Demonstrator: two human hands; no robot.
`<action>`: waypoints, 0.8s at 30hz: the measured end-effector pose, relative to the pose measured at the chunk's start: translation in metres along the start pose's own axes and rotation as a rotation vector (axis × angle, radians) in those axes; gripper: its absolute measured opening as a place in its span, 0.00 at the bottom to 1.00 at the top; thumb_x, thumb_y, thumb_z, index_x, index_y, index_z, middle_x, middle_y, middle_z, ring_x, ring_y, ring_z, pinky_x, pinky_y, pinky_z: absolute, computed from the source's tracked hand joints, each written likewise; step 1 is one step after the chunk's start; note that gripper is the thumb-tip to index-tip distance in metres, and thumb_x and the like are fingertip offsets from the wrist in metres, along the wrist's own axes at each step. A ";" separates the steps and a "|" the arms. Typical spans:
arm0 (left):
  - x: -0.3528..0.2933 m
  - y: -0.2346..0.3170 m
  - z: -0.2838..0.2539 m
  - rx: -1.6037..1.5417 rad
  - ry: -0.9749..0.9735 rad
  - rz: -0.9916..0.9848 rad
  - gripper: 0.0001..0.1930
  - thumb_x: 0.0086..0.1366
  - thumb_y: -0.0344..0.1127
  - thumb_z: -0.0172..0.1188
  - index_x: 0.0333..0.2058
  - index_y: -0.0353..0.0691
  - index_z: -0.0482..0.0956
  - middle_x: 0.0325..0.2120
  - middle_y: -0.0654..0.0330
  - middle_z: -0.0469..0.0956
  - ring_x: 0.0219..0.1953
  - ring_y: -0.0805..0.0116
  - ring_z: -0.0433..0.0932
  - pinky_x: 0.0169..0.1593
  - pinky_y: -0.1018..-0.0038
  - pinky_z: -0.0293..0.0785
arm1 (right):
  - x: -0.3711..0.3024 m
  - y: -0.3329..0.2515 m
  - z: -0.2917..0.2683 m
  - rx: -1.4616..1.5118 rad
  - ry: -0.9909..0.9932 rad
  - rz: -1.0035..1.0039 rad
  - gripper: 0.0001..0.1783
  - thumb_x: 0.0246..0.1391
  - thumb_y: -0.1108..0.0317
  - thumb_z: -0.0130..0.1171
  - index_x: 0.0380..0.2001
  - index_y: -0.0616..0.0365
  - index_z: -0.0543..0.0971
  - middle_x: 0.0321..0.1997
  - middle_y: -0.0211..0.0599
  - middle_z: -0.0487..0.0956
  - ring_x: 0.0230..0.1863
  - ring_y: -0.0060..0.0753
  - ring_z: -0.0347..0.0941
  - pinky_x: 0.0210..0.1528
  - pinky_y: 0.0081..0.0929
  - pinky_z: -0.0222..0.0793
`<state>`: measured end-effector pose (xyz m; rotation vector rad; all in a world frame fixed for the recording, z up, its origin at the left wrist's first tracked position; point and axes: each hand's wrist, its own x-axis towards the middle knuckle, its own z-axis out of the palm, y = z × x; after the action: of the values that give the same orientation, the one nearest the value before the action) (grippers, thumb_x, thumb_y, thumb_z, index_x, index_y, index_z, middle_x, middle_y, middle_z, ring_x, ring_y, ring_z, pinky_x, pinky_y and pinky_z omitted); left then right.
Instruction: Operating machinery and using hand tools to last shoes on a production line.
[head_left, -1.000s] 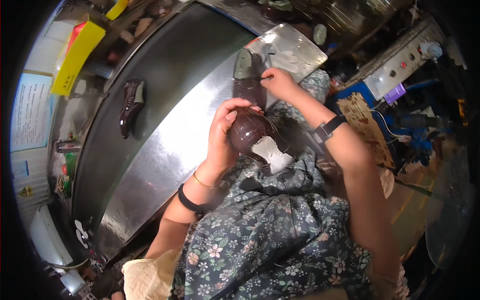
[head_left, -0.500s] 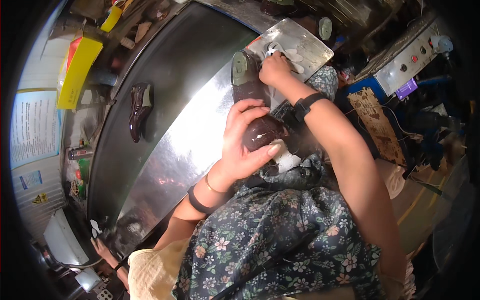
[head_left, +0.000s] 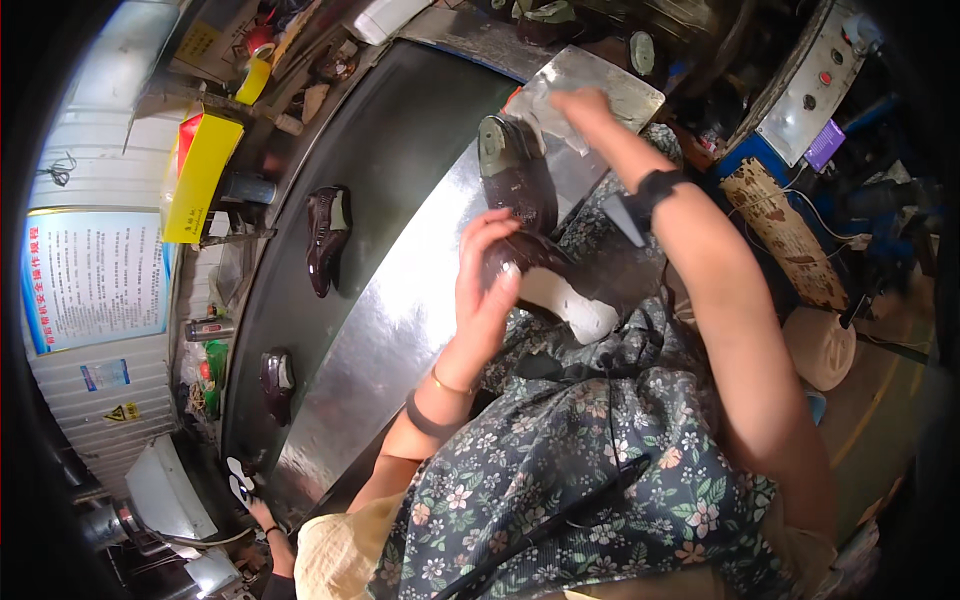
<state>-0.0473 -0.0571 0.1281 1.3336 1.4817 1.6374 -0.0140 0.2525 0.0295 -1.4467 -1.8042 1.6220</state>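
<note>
My left hand (head_left: pixel 485 285) is closed round a dark brown shoe (head_left: pixel 522 252) above my lap. A long white piece (head_left: pixel 575 305) shows along the side of that shoe turned toward me. Beyond it, a second dark brown shoe (head_left: pixel 520 185) with a grey-green last in its heel stands on the metal ledge. My right hand (head_left: pixel 585 105) is over a metal plate (head_left: pixel 620 85), its fingers curled and blurred. Pale material (head_left: pixel 548 132) shows beside that hand; what the fingers hold, if anything, is hidden.
Left of the ledge, a dark belt (head_left: pixel 400 130) carries a brown shoe (head_left: pixel 325 240) and another brown shoe (head_left: pixel 277 385). At lower left, another person's hand (head_left: pixel 262 515) is by white sole-shaped pieces (head_left: pixel 240 480). A control panel (head_left: pixel 800 110) stands right; a yellow box (head_left: pixel 203 175) is left.
The whole view has shifted. The held shoe is turned so more of its white piece shows. My right hand has moved over the plate, and another shoe has appeared on the belt at lower left.
</note>
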 end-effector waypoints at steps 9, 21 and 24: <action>0.055 -0.042 0.053 -0.234 -0.089 -0.265 0.12 0.70 0.35 0.48 0.49 0.39 0.74 0.46 0.64 0.73 0.47 0.76 0.68 0.52 0.78 0.63 | -0.234 0.035 -0.106 0.822 -0.258 -0.094 0.13 0.64 0.59 0.54 0.38 0.59 0.73 0.33 0.35 0.79 0.33 0.26 0.76 0.41 0.27 0.77; 0.092 -0.082 0.125 -0.249 -0.206 -0.421 0.14 0.66 0.40 0.56 0.44 0.36 0.77 0.38 0.64 0.77 0.43 0.75 0.72 0.49 0.78 0.66 | -0.301 0.102 -0.102 -0.827 0.393 -0.415 0.22 0.55 0.66 0.58 0.49 0.72 0.73 0.63 0.55 0.65 0.58 0.53 0.64 0.63 0.49 0.58; 0.091 -0.086 0.127 -0.200 -0.172 -0.436 0.14 0.66 0.40 0.56 0.43 0.35 0.78 0.38 0.63 0.77 0.42 0.74 0.72 0.49 0.78 0.67 | -0.292 0.107 -0.106 -0.883 0.403 -0.442 0.24 0.52 0.67 0.59 0.50 0.72 0.73 0.65 0.53 0.63 0.60 0.52 0.61 0.66 0.52 0.54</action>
<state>0.0177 0.0948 0.0606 0.9361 1.3499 1.3146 0.2451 0.0561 0.0783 -1.3627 -2.4472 0.2636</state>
